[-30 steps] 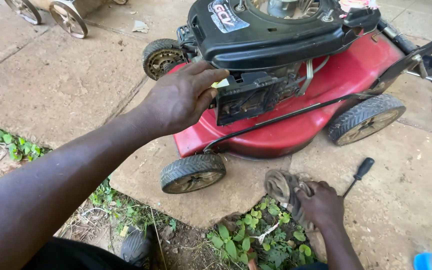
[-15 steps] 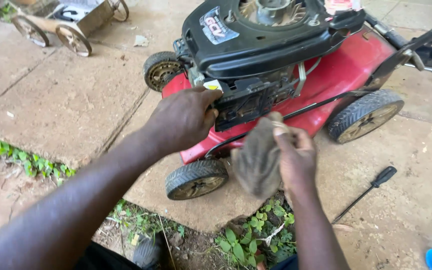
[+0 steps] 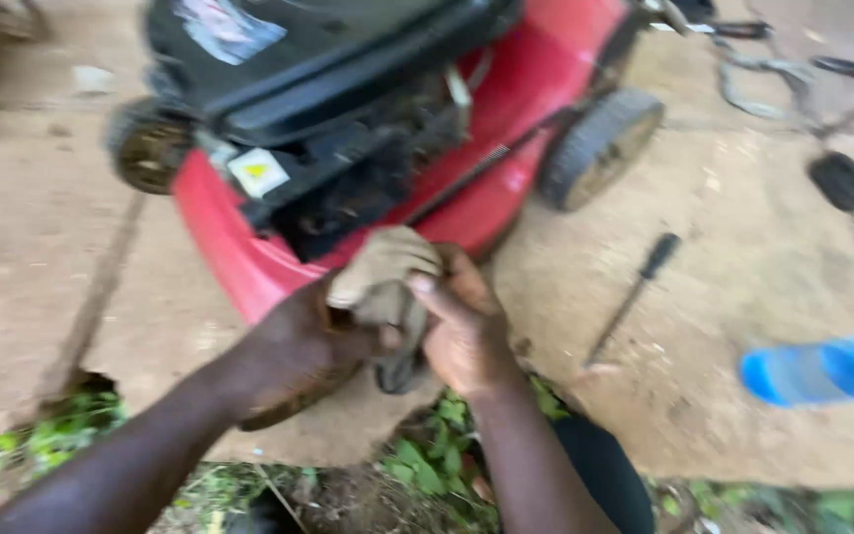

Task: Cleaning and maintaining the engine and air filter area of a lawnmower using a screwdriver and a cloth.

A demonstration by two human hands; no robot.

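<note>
One red mower [image 3: 536, 74] stands on the concrete [image 3: 743, 297], with three wheels showing and one screwdriver [image 3: 635, 297] beside it. One dirty glove [image 3: 383, 272] sits between both hands: the left hand [image 3: 298, 351] and the right hand [image 3: 462, 331] curl their fingers around it, just before the mower's deck.

Small white label with yellow triangle [image 3: 257, 171] on mower's black engine, pale sticker [image 3: 217, 27] on top cover
</note>
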